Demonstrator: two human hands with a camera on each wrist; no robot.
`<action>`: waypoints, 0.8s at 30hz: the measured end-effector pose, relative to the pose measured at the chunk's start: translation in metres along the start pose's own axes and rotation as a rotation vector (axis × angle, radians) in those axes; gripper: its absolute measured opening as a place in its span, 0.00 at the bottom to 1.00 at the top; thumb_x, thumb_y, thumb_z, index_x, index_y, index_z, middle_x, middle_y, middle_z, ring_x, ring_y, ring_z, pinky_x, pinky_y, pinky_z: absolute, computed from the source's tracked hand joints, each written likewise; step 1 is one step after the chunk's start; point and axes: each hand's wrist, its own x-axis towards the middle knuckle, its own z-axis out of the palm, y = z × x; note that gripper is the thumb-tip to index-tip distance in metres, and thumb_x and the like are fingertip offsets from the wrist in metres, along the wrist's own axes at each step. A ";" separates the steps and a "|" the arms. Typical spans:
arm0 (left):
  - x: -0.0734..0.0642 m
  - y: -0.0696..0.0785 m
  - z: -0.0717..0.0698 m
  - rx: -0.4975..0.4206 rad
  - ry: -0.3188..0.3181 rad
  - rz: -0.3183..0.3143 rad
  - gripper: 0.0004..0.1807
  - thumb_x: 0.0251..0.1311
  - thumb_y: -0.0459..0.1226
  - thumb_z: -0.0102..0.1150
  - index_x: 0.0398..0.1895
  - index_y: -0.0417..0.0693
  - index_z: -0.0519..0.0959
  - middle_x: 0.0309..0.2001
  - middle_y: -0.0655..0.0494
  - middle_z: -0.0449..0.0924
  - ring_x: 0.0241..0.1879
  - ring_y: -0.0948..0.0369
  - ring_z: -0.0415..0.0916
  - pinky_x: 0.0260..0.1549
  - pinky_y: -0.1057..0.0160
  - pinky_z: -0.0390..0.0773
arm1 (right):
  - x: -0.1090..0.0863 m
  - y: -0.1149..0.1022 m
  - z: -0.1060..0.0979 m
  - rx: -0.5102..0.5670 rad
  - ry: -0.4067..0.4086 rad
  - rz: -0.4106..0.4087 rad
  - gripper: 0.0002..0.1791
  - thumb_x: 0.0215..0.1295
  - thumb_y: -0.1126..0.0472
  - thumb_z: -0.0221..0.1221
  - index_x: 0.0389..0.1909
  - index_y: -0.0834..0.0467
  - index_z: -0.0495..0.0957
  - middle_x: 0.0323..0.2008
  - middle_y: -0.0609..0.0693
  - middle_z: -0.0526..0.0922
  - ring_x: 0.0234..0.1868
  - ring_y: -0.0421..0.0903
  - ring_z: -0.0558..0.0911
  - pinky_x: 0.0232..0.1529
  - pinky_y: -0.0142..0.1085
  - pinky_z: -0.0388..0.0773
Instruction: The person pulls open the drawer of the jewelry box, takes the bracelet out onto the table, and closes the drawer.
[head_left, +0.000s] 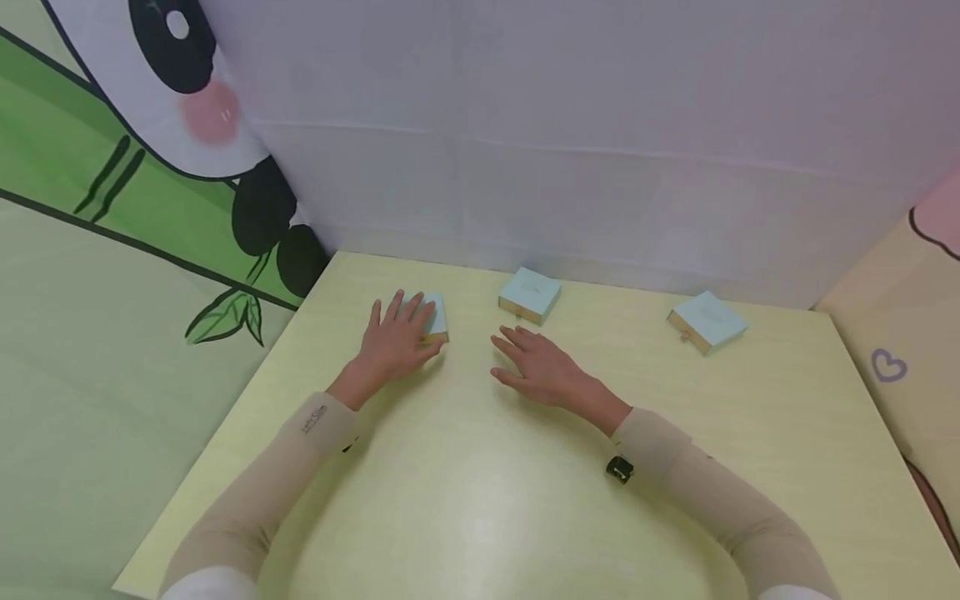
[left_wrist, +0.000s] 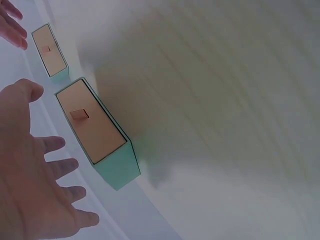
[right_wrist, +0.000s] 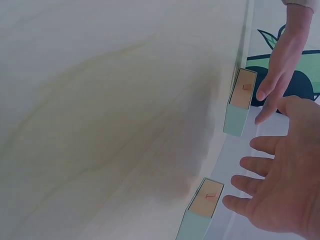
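Note:
Three small light-blue drawer boxes with tan fronts and little pull tabs lie on the table. Over the left box (head_left: 438,312) hovers my left hand (head_left: 393,343), fingers spread and partly hiding it; the left wrist view shows a gap between that hand (left_wrist: 30,165) and the box (left_wrist: 95,125). My right hand (head_left: 546,367) is in the air just in front of the middle box (head_left: 530,293), fingers extended and holding nothing. In the right wrist view the middle box (right_wrist: 202,205) sits below the left box (right_wrist: 240,100). The right box (head_left: 708,322) stands turned at an angle, away from both hands.
A pale yellow table (head_left: 480,500) carries the boxes. Behind it hangs a plain whitish cloth (head_left: 570,167), with a cartoon-printed cloth (head_left: 150,275) on the left and another printed cloth (head_left: 892,317) on the right. A dark cable (head_left: 933,492) runs by the right table edge.

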 end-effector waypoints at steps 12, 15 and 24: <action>0.020 0.006 0.004 -0.024 0.019 -0.100 0.43 0.69 0.67 0.46 0.78 0.50 0.61 0.78 0.44 0.54 0.77 0.36 0.42 0.70 0.28 0.43 | 0.031 -0.010 0.000 -0.013 0.010 -0.017 0.35 0.79 0.41 0.46 0.79 0.55 0.59 0.79 0.56 0.56 0.79 0.58 0.54 0.77 0.50 0.52; 0.023 0.006 0.002 -0.020 0.016 -0.114 0.42 0.69 0.66 0.47 0.75 0.49 0.64 0.77 0.43 0.56 0.75 0.35 0.47 0.69 0.29 0.50 | 0.041 -0.014 0.000 -0.020 0.011 -0.012 0.35 0.79 0.41 0.46 0.79 0.55 0.59 0.79 0.56 0.56 0.79 0.57 0.55 0.77 0.49 0.52; 0.026 0.011 0.002 0.008 -0.012 -0.113 0.38 0.70 0.63 0.49 0.69 0.45 0.68 0.71 0.40 0.63 0.66 0.33 0.62 0.58 0.34 0.69 | 0.054 -0.025 0.004 -0.008 0.002 0.004 0.34 0.79 0.42 0.48 0.78 0.55 0.61 0.78 0.57 0.58 0.79 0.57 0.56 0.77 0.49 0.54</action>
